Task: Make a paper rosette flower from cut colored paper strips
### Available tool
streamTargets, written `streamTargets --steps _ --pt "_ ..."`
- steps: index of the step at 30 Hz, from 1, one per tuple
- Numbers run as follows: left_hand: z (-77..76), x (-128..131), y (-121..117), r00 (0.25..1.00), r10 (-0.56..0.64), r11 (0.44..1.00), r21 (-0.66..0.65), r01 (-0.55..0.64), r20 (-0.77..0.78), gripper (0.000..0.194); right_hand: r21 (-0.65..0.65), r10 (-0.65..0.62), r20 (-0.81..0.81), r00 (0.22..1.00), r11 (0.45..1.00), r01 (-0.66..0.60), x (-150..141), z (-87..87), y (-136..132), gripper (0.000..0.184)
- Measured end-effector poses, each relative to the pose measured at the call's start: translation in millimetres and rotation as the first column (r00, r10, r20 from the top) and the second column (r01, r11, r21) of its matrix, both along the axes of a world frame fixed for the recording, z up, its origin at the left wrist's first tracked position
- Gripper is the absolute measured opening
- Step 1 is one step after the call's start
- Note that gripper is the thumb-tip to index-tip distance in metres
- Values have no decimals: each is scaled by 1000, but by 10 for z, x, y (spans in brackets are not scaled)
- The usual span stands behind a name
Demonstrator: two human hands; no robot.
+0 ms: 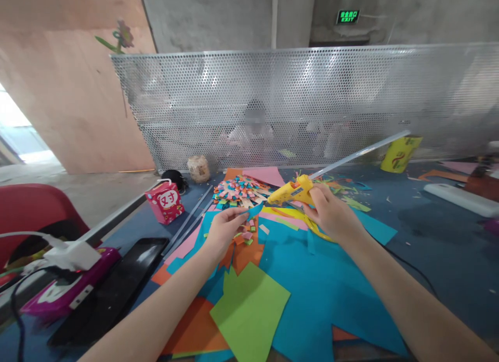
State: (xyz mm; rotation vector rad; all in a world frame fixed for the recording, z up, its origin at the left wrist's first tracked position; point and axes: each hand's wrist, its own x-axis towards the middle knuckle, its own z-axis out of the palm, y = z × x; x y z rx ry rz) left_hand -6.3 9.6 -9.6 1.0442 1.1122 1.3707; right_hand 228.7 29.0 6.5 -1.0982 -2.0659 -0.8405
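Observation:
My left hand (226, 229) pinches a small blue paper strip (255, 211) between thumb and fingers. In my right hand (325, 211) is a yellow hot glue gun (290, 191), its nozzle pointing left at the strip's far end; I cannot tell whether they touch. A long clear glue stick (360, 153) juts from the back of the gun. Just beyond my hands lies a pile of small curled paper pieces (239, 189) in pink, orange, blue and green. Yellow-handled scissors (322, 232) lie under the gun, partly hidden by my right hand.
Blue paper sheets (312, 294), a green sheet (253, 305) and orange scraps cover the table's front. At left are a black tablet (113, 289), a purple power strip (74, 289), a red box (164, 201) and spare glue sticks (189, 222). A perforated metal screen (187, 102) stands behind.

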Motion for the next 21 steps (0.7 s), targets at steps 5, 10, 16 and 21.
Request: streamTargets --steps 5,10,16,21 --pt "-12 -10 3 999 -26 1000 5 26 -20 31 12 -3 -89 996 1000 4 -3 16 -10 7" --pt "-32 -23 6 996 -83 996 32 84 -28 28 -43 -79 -200 977 997 71 28 38 21 13" --pt "-15 -22 -22 996 -87 996 24 87 11 29 -164 -344 -388 855 939 303 374 -18 217 29" --pt "52 21 -53 996 -46 999 20 45 74 29 -450 -590 -456 666 799 400 1027 -184 449 46"
